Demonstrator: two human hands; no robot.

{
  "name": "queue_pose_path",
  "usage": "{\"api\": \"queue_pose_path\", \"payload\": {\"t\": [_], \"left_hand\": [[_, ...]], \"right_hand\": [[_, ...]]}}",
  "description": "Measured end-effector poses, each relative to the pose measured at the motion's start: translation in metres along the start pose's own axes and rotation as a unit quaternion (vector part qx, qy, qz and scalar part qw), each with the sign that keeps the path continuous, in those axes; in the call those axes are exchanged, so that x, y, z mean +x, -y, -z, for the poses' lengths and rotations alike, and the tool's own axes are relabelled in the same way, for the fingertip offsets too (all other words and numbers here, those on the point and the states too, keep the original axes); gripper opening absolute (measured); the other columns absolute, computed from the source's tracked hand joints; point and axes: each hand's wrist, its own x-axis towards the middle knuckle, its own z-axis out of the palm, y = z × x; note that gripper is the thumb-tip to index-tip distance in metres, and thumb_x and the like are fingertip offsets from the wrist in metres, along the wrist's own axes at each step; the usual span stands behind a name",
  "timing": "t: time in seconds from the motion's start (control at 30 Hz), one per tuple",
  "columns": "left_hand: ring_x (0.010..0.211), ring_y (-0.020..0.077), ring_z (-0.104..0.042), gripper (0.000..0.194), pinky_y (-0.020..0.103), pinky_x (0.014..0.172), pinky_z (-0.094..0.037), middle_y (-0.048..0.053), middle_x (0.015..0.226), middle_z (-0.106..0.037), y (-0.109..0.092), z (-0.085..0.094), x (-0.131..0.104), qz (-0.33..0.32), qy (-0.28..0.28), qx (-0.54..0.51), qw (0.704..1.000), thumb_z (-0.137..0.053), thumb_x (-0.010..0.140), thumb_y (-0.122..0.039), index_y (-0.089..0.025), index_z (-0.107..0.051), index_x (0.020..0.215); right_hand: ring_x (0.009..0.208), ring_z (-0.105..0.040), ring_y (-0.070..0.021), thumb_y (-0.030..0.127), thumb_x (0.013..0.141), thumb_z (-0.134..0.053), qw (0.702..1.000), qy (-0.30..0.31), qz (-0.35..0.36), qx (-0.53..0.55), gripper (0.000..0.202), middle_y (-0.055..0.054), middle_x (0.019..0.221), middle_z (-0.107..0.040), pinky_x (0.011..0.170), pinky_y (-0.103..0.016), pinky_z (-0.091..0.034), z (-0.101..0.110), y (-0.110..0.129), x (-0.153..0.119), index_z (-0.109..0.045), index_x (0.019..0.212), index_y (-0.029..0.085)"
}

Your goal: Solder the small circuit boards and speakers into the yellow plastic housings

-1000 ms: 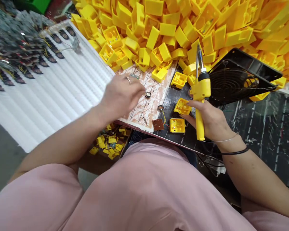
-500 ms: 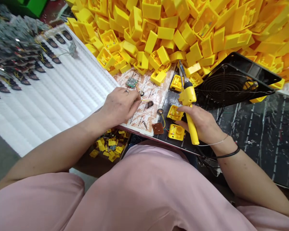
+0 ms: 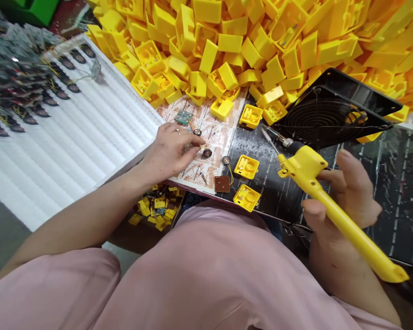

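Loosely, the right hand (image 3: 359,195) held the yellow iron (image 3: 315,181), its handle lying between thumb and curled fingers; the tip pointed away over the dark desk (image 3: 280,199), presumably so that its hot end was clear of both hands. The left hand (image 3: 172,151) was low over the patterned sheet (image 3: 223,135), thumb and forefinger nearly together at the thin leads (image 3: 205,146) of a black speaker (image 3: 207,154); whether they pinched anything I could not tell. That speaker lay on the sheet, near a green board (image 3: 183,118). Two shells (image 3: 247,167) lay open side up between the hands, likely to leave their insides within reach, and a flat brown board (image 3: 222,184) sat beside the lower one.

Both shells were moulded plastic, boxy with rounded grilles. Ribbed white foam (image 3: 103,137) carried small dark discs (image 3: 62,95) in rows, perhaps spaced against tangling. Behind, angular yellow cases (image 3: 220,43) rose in a heap beside a square black fan (image 3: 323,112).
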Motion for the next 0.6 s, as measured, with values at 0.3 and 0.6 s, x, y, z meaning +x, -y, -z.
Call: {"api": "queue_pose_path", "payload": {"t": [0.3,0.6], "left_hand": [[0.102,0.0244,-0.067,0.025,0.064,0.121,-0.034,0.002,0.089,-0.076,-0.037,-0.037,0.024,-0.138,-0.001,-0.023,0.99,-0.057,0.103,-0.034,-0.027,-0.08,0.096],[0.096,0.0262,-0.065,0.023,0.068,0.118,-0.038,0.002,0.079,-0.071,-0.052,-0.055,0.034,-0.104,0.006,0.004,0.995,-0.054,0.098,-0.028,-0.022,-0.074,0.087]], "right_hand": [[0.056,-0.063,-0.0134,0.058,0.098,-0.062,0.94,-0.273,-0.156,0.134,0.047,-0.003,0.065,-0.067,0.051,-0.026,-0.047,0.01,-0.021,-0.006,-0.084,0.085,0.019],[0.071,-0.076,-0.0154,0.024,0.083,-0.086,0.995,-0.067,-0.072,0.018,0.044,0.0,0.102,-0.082,0.059,-0.026,-0.061,0.017,0.014,-0.033,-0.075,0.125,0.029]]}}
